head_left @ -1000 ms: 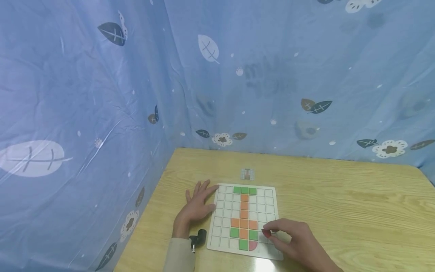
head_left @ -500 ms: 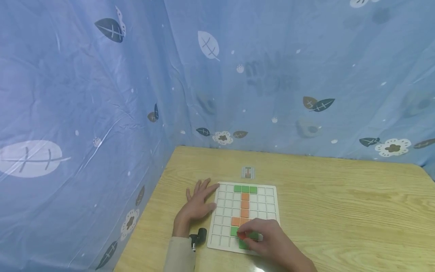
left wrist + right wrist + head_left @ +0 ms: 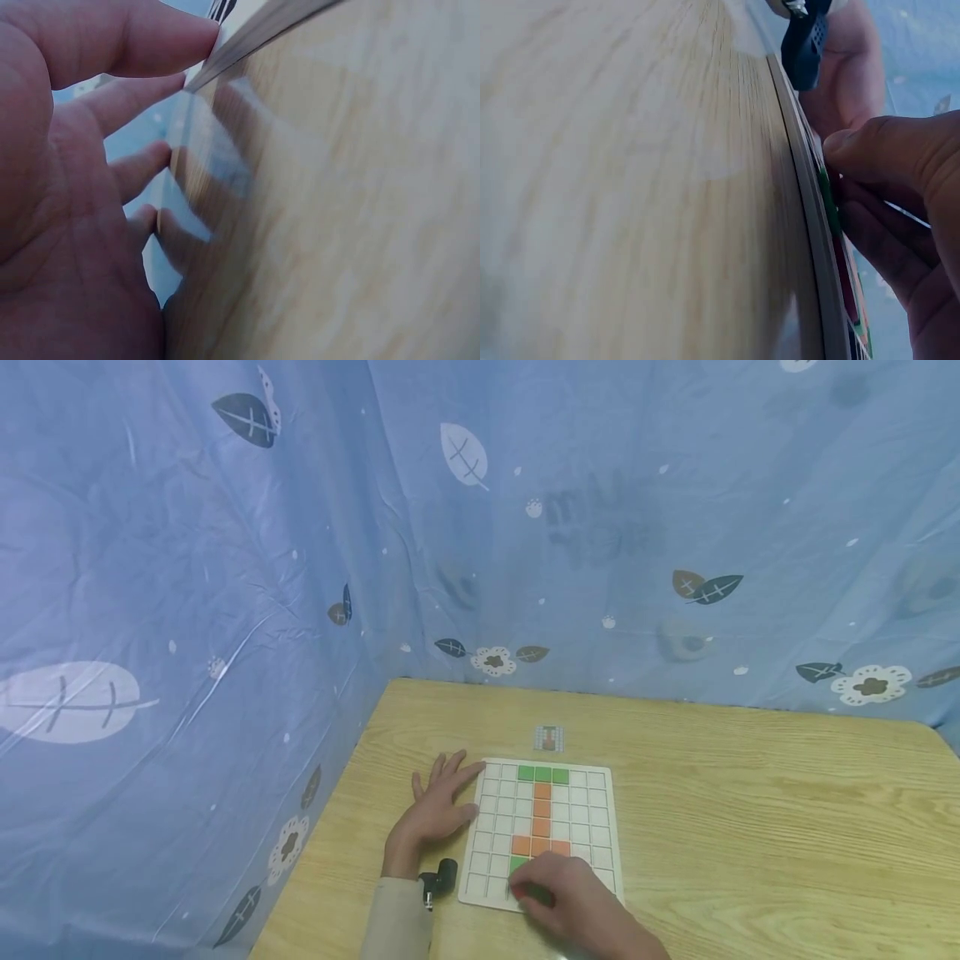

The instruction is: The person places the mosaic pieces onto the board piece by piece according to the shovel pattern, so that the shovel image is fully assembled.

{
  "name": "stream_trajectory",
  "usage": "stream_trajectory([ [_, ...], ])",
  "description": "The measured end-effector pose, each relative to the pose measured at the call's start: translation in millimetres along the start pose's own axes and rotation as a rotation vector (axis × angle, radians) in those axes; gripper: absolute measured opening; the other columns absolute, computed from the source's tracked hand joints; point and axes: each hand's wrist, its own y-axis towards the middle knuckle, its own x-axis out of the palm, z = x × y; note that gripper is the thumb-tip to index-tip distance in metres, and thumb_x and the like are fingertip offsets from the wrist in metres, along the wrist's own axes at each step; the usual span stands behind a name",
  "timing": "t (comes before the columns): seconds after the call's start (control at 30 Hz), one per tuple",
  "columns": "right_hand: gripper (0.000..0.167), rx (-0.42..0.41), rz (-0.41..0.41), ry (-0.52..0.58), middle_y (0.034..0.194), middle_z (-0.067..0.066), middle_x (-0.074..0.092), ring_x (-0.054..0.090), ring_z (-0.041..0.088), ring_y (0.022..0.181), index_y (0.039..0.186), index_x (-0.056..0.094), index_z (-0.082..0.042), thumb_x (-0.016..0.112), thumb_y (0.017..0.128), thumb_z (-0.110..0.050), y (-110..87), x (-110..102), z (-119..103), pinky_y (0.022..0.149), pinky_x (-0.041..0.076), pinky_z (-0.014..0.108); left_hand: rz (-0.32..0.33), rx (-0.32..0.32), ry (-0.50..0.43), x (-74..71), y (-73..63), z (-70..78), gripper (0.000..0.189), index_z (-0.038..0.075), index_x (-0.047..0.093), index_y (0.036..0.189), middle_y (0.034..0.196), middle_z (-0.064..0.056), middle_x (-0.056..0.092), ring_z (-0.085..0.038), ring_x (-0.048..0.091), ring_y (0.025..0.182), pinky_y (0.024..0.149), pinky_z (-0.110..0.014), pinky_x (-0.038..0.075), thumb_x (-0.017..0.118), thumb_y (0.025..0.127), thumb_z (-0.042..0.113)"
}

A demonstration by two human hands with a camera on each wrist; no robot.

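A white gridded board (image 3: 600, 816) lies on the table, bearing square orange tiles (image 3: 542, 809) in a column and a row of green tiles (image 3: 543, 774) along its far edge. My left hand (image 3: 435, 814) rests beside the board with fingers spread; its index finger and thumb touch the left edge. Over the board's near edge, my right hand (image 3: 573, 893) pinches a small red tile (image 3: 517, 891) low at the left of the near green tile. Most of that red tile is hidden by the fingers. In the right wrist view a dark red tile (image 3: 846, 277) lies beyond the green tile (image 3: 829, 201).
A small picture card (image 3: 549, 738) with a grid pattern lies behind the board. The left wrist carries a black camera (image 3: 447, 877). Blue patterned curtains (image 3: 600, 527) stand along the back and left of the wooden table (image 3: 750, 810).
My right hand has carried the red tile leftward across the near part of the board, past the pink rounded tile, which it now covers. The left hand has stayed at the board's edge.
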Motion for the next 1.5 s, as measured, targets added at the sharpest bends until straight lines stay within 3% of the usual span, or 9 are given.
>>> stream_trajectory([
  [0.3, 0.027, -0.05, 0.062, -0.067, 0.092, -0.019, 0.072, 0.064, -0.003, 0.087, 0.097, 0.077, -0.022, 0.087, 0.083, -0.002, 1.4, 2.7, -1.9, 0.083, 0.054, 0.013, 0.0, -0.003, 0.008, -0.5, 0.6, 1.2, 0.077, 0.025, 0.051, 0.166, 0.183, -0.013, 0.023, -0.043, 0.0, 0.172, 0.126, -0.078, -0.019, 0.066, 0.09, 0.015],
  [0.67, 0.025, -0.006, 0.054, -0.056, 0.095, -0.018, 0.074, 0.067, -0.001, 0.092, 0.098, 0.078, -0.022, 0.087, 0.085, -0.002, 3.0, 4.7, -2.3, 0.083, 0.061, 0.022, -0.003, 0.006, 0.005, -0.5, 1.6, 0.5, 0.076, 0.023, 0.05, 0.166, 0.183, -0.015, 0.023, -0.044, -0.001, 0.172, 0.125, -0.078, -0.02, 0.066, 0.091, 0.016],
  [0.93, 0.024, -0.022, 0.073, -0.055, 0.095, -0.017, 0.076, 0.066, -0.003, 0.091, 0.099, 0.08, -0.02, 0.086, 0.086, -0.002, 3.3, 4.7, -5.7, 0.082, 0.058, 0.017, -0.002, -0.001, 0.015, 0.1, -1.5, 1.8, 0.076, 0.023, 0.051, 0.165, 0.183, -0.015, 0.023, -0.044, -0.001, 0.172, 0.125, -0.079, -0.02, 0.065, 0.091, 0.017],
  [1.5, 0.022, 0.008, -0.015, -0.077, 0.089, -0.02, 0.071, 0.057, -0.008, 0.085, 0.089, 0.077, -0.024, 0.082, 0.088, -0.003, 3.6, 2.6, -7.7, 0.077, 0.054, 0.015, -0.003, 0.01, 0.008, -0.6, -2.3, 2.7, 0.074, 0.021, 0.052, 0.164, 0.182, -0.017, 0.024, -0.045, -0.001, 0.171, 0.125, -0.08, -0.019, 0.067, 0.092, 0.017],
])
